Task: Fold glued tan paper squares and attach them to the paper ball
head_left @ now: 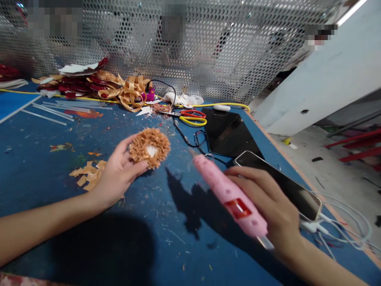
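Left hand pinches ruffled disc; right hand grips glue gun. Nozzle blurred, probably hot; leftward slip could burn fingers.

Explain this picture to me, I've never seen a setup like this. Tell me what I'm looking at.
There is no machine here: these are a person's two bare hands, seen by a camera worn on their head, looking forward and down. It is the only view.

The left hand holds a round tan ruffled piece with a white centre. The right hand holds what looks like a pink glue gun, a clear stick poking from its back.

On the blue table lie scissors, a dark tablet, a phone, clear sticks, tan scraps and golden ribbon. Behind stands a perforated metal screen.
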A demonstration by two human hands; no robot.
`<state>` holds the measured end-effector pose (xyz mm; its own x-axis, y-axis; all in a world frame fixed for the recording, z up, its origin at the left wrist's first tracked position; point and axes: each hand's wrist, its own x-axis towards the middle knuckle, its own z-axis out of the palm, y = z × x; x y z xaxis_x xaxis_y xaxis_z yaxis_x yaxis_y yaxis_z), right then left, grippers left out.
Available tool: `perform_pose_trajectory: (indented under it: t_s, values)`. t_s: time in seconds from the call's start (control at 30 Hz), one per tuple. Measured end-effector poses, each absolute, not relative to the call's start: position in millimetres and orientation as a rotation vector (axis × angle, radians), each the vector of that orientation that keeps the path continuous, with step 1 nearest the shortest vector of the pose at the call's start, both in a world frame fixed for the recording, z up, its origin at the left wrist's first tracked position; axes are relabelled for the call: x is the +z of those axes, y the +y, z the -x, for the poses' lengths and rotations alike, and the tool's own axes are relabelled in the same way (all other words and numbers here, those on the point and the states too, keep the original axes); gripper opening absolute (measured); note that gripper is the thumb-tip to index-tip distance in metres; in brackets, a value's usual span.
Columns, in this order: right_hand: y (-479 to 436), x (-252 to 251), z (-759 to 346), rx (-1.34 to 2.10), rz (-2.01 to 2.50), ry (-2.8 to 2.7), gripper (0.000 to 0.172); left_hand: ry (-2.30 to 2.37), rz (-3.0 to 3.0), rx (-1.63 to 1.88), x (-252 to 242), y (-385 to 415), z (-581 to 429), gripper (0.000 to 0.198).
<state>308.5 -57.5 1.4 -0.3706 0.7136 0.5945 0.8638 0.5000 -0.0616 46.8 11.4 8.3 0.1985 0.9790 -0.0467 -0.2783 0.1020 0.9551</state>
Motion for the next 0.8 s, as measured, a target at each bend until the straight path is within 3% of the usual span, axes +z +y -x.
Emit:
perform_pose_trajectory:
  t_s: [0.1,0.2,0.3,0.4,0.57,0.8]
  values:
    - [-50,7,-318,-0.473,1.435,-2.241,0.019,0.891,-0.932,1.185,18,20,-44,0.067]
    - [-48,15,-323,-0.264,1.547,-2.443,0.029,0.827,-0.887,1.171,29,23,-42,0.064]
    - [-47,31,-316,0.098,1.400,-2.502,0.052,0.784,-0.876,1.136,40,21,-42,0.062]
    - [-38,47,-293,0.454,1.269,-2.286,0.053,0.767,-0.895,1.103,48,18,-40,0.062]
    - [-9,47,-235,1.548,0.959,-1.585,0.059,0.774,-0.934,1.085,53,12,-39,0.065]
    - [8,25,-203,1.731,0.764,-1.189,0.014,0.756,-0.877,1.123,53,10,-41,0.057]
